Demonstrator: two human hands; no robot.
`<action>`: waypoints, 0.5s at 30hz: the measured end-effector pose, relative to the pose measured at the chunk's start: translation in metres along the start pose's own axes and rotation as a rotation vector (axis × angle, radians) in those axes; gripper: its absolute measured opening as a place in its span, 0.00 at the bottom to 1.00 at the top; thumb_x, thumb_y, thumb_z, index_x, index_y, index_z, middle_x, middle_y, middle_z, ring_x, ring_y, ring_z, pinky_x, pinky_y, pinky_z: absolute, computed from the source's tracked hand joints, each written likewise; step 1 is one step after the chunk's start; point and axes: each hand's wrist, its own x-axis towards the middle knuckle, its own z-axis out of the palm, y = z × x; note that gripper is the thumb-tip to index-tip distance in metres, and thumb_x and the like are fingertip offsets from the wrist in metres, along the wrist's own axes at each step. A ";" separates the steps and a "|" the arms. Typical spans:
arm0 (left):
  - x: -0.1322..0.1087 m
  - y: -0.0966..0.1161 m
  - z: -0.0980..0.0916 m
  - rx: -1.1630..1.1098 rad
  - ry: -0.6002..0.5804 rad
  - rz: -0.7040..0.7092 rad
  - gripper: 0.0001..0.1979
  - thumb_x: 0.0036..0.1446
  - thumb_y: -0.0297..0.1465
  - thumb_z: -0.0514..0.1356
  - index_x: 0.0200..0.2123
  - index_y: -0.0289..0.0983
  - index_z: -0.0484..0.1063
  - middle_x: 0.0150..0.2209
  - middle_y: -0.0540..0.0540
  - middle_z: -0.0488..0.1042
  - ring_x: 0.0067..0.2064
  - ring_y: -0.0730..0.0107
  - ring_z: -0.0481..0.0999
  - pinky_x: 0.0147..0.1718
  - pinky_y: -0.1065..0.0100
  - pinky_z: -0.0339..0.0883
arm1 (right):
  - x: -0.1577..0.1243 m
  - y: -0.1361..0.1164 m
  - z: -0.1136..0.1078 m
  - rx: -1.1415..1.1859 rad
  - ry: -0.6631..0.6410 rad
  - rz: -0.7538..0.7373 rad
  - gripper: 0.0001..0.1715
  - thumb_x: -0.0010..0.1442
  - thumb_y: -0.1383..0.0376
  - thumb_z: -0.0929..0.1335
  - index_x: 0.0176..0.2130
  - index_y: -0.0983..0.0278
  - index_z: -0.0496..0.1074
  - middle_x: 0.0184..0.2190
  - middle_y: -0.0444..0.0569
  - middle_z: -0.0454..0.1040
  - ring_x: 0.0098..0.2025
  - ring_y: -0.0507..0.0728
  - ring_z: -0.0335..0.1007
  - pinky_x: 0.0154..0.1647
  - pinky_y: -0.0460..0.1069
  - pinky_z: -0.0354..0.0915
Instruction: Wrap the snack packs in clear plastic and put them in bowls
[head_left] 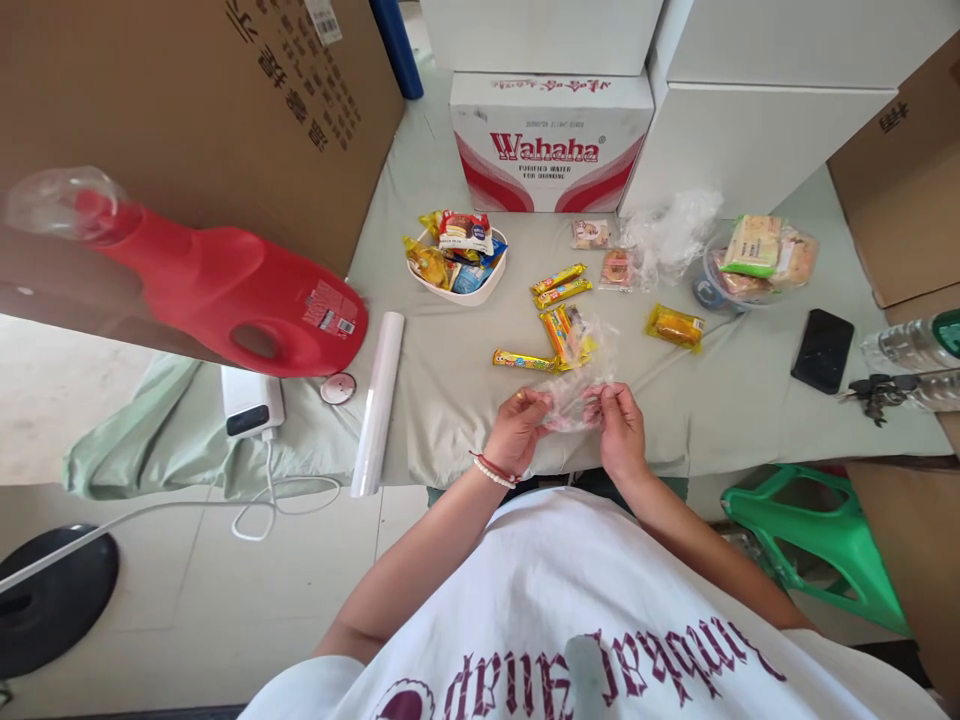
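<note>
Both my hands pinch a clear plastic bag [576, 395] over the near edge of a table covered in pale green cloth [465, 400]. My left hand [516, 430], with a bead bracelet on the wrist, grips the bag's left side. On the bag's right side, my right hand [621, 430] is closed. Something pinkish shows through the plastic. Just beyond the bag lie several yellow snack bars [562, 330], one [523, 360] to the left and a yellow packet [676, 326] to the right.
A white bowl of snacks [461, 262], a clear tub of wrapped snacks [757, 262], loose plastic wrap [671, 232], a black phone [823, 349], keys [874, 392], a white roll [379, 400], a power bank [252, 402], a red jug [225, 290], cardboard boxes, a Wahaha carton [551, 145], a green stool [817, 545].
</note>
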 end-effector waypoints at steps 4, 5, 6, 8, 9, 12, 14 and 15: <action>-0.005 -0.008 -0.018 0.057 0.067 0.210 0.22 0.43 0.41 0.77 0.30 0.39 0.69 0.45 0.47 0.77 0.48 0.64 0.77 0.43 0.65 0.72 | 0.012 0.000 -0.021 0.297 0.050 0.216 0.25 0.49 0.47 0.80 0.35 0.57 0.71 0.42 0.45 0.80 0.34 0.53 0.73 0.38 0.50 0.72; -0.009 -0.012 -0.023 0.101 0.064 0.234 0.21 0.44 0.42 0.76 0.31 0.39 0.69 0.43 0.47 0.78 0.47 0.66 0.77 0.43 0.66 0.71 | 0.014 0.000 -0.025 0.372 0.034 0.271 0.25 0.46 0.49 0.81 0.34 0.58 0.72 0.42 0.45 0.80 0.35 0.53 0.74 0.39 0.49 0.73; -0.013 -0.015 -0.028 0.157 0.053 0.228 0.21 0.45 0.43 0.76 0.31 0.39 0.69 0.40 0.48 0.78 0.43 0.68 0.77 0.41 0.66 0.71 | 0.015 -0.001 -0.027 0.433 0.015 0.312 0.24 0.45 0.52 0.82 0.34 0.58 0.73 0.43 0.45 0.81 0.35 0.53 0.74 0.39 0.49 0.73; -0.024 -0.023 -0.037 0.312 -0.010 0.129 0.21 0.47 0.45 0.75 0.30 0.38 0.69 0.30 0.51 0.75 0.33 0.72 0.74 0.35 0.68 0.68 | 0.017 -0.003 -0.027 0.515 -0.010 0.337 0.22 0.46 0.55 0.82 0.33 0.58 0.73 0.41 0.44 0.81 0.34 0.51 0.74 0.36 0.47 0.73; -0.030 -0.025 -0.042 0.408 -0.063 0.060 0.22 0.47 0.46 0.74 0.29 0.38 0.69 0.27 0.52 0.73 0.29 0.73 0.71 0.31 0.69 0.66 | 0.018 -0.004 -0.026 0.539 -0.011 0.321 0.21 0.46 0.56 0.82 0.33 0.58 0.74 0.38 0.43 0.81 0.34 0.51 0.74 0.34 0.46 0.72; -0.043 -0.022 -0.053 0.630 -0.166 -0.050 0.22 0.53 0.50 0.69 0.29 0.38 0.70 0.24 0.51 0.72 0.25 0.74 0.66 0.26 0.70 0.60 | 0.019 -0.008 -0.020 0.543 0.019 0.206 0.20 0.48 0.57 0.83 0.34 0.58 0.74 0.31 0.40 0.77 0.35 0.50 0.75 0.31 0.43 0.69; -0.045 -0.012 -0.055 0.677 -0.068 0.047 0.22 0.60 0.52 0.63 0.31 0.38 0.70 0.26 0.50 0.73 0.26 0.74 0.67 0.27 0.70 0.62 | 0.018 -0.009 -0.015 0.487 0.003 0.154 0.21 0.50 0.54 0.82 0.34 0.58 0.73 0.30 0.40 0.77 0.35 0.50 0.75 0.30 0.43 0.68; -0.043 -0.007 -0.054 0.691 0.012 0.134 0.21 0.62 0.51 0.61 0.32 0.39 0.70 0.28 0.50 0.74 0.28 0.73 0.68 0.29 0.69 0.64 | 0.018 -0.009 -0.013 0.453 -0.016 0.146 0.21 0.51 0.52 0.81 0.35 0.58 0.73 0.30 0.40 0.77 0.34 0.50 0.75 0.28 0.43 0.67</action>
